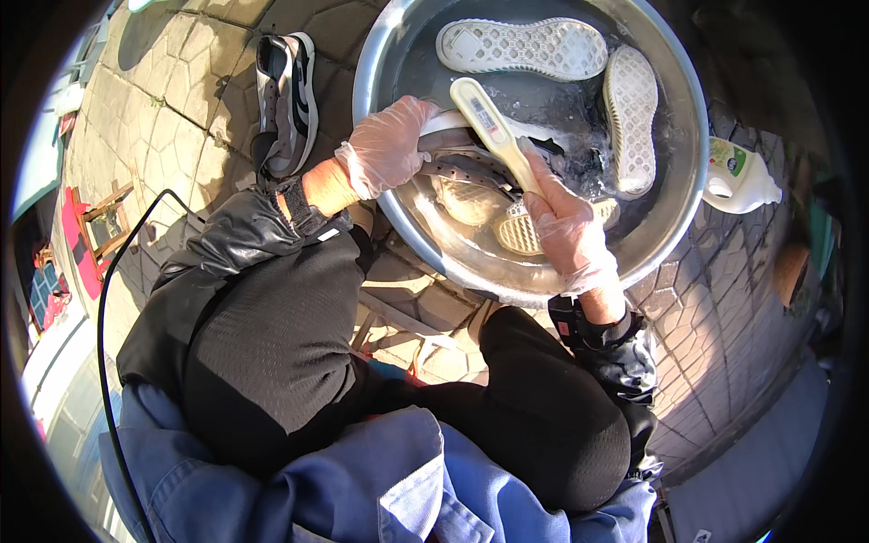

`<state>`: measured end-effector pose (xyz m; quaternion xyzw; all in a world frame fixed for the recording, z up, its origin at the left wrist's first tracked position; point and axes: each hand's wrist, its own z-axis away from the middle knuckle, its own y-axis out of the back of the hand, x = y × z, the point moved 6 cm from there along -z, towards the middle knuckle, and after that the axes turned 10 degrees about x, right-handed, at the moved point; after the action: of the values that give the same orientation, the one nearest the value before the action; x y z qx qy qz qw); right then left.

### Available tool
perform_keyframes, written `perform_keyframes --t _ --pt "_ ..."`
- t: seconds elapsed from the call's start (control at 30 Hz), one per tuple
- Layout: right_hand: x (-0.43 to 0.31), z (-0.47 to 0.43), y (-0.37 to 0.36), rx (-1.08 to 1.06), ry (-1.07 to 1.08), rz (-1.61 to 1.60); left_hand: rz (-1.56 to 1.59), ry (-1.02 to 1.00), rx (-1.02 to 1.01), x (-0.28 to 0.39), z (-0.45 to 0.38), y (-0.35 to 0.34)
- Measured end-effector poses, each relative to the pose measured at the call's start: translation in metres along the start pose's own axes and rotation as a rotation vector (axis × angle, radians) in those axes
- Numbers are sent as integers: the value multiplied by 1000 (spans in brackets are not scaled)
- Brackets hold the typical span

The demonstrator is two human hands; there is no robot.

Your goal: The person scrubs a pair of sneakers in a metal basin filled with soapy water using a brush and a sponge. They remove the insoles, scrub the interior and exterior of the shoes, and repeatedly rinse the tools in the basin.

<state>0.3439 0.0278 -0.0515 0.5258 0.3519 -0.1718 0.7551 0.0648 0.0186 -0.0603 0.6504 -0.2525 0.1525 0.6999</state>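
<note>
A large round metal basin (380,224) holds water and several shoes. My left hand (388,146), in a clear plastic glove, grips a dark shoe (475,159) with a white sole edge, at the basin's left side. My right hand (570,227), gloved too, holds a cream plastic-handled brush (489,125) over that shoe; its bristles are not visible. One shoe with a white patterned sole (523,49) lies sole up at the top of the basin, and a second white sole (631,122) faces up at the right. Below the held shoe, a tan ridged sole (519,231) is partly hidden by my right hand.
A grey, black and white sneaker (285,105) lies on the paving left of the basin. Against the basin's right side is a white plastic bottle (736,176) with a green label. A black cable (103,339) curves down the left. A red cloth (80,244) hangs near a wooden frame.
</note>
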Motion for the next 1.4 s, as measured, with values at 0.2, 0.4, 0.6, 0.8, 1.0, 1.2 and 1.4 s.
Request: perform_keyframes --t 0.2,0.4,0.6,0.8,1.0,1.2,1.4 --pt "7 -17 30 184 -252 214 123 195 -67 -11 -4 -2" --pt "-21 4 -4 43 177 102 207 392 -155 -23 -14 -4" --pt "20 -5 18 205 -104 201 400 473 -167 -30 -17 0" --pt "1 10 -10 27 232 41 511 539 -119 -33 -13 -3" --pt "25 -3 4 206 -96 8 458 553 -99 -37 -12 -9" --pt "-20 0 -13 108 220 105 620 563 -59 -40 -11 -13" --pt "3 -15 6 310 77 173 533 526 3 -42 -12 -12"
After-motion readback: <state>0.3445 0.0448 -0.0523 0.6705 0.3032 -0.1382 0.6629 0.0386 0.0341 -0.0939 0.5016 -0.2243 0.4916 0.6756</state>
